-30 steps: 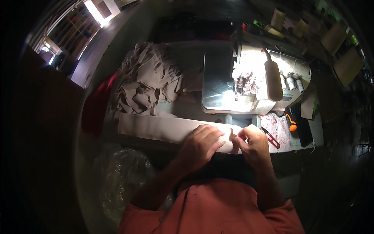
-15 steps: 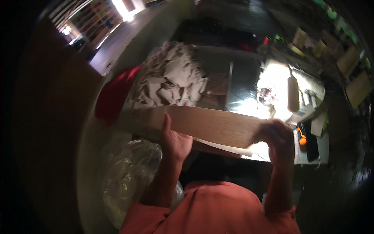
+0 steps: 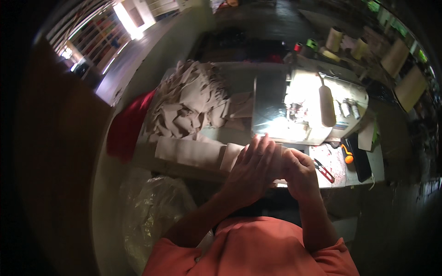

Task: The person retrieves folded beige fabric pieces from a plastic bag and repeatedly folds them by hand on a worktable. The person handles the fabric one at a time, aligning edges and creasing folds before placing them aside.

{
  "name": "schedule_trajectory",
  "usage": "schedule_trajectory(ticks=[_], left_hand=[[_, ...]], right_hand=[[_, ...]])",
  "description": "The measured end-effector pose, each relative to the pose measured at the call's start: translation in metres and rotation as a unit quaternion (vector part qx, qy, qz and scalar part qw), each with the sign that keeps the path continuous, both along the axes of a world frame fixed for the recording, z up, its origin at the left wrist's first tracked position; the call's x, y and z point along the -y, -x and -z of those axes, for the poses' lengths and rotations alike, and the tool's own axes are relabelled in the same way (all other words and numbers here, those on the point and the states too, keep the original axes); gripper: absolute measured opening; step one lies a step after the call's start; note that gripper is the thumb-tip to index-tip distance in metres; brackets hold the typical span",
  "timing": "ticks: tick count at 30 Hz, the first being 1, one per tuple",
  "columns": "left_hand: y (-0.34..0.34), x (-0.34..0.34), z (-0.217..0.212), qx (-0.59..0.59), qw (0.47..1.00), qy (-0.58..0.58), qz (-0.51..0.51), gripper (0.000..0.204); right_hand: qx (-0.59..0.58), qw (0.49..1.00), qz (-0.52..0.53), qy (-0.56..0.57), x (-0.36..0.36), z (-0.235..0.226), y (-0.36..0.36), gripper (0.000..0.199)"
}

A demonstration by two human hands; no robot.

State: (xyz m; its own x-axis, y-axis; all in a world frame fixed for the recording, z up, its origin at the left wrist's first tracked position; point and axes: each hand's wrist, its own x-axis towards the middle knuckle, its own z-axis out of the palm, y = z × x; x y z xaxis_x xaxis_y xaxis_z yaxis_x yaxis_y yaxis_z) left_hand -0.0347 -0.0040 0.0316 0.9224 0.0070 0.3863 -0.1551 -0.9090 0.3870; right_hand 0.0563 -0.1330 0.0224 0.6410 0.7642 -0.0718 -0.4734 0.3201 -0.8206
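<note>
Sewing machine [image 3: 306, 108] is the landmark, lit bright at the back of the work table [image 3: 338, 177]. Just in front of its bed, left hand [image 3: 251, 168] lies flat with its fingers stretched out, pressing down on a long beige fabric strip [image 3: 191, 154] that runs off to the left of the machine; the strip's near end is folded or doubled under the palm. Right hand [image 3: 299, 172] is curled closed right beside it, touching the same end of the strip, seemingly pinching it (exact grip hidden by the left hand). Left of the machine sits a big heap of beige cut pieces [image 3: 191, 103], with red cloth [image 3: 126, 126] further left at the table edge. Right of the machine's front: red-handled snips [image 3: 324, 170] and an orange-knobbed tool [image 3: 347, 156], both untouched. Progress, judged: the strip is being lined up or folded by hand, not yet under the needle; the heap suggests much sewing remains.
</note>
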Motion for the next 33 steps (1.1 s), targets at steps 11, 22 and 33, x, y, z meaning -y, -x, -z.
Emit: schedule_trajectory(ticks=[11, 22, 33], left_hand=[[-0.033, -0.027, -0.022, -0.229, 0.851, 0.461, 0.1, 0.041], [-0.042, -0.017, -0.036, -0.161, 0.908, 0.387, -0.015, 0.012], [-0.102, -0.027, 0.006, 0.024, 0.992, 0.101, 0.065, 0.01]], right_hand=[[0.246, 0.961, 0.021, 0.121, 0.017, -0.017, 0.002, 0.013], [0.148, 0.983, 0.001, 0.109, 0.02, -0.007, 0.001, 0.011], [0.224, 0.951, 0.119, 0.175, 0.007, 0.035, -0.04, 0.016]])
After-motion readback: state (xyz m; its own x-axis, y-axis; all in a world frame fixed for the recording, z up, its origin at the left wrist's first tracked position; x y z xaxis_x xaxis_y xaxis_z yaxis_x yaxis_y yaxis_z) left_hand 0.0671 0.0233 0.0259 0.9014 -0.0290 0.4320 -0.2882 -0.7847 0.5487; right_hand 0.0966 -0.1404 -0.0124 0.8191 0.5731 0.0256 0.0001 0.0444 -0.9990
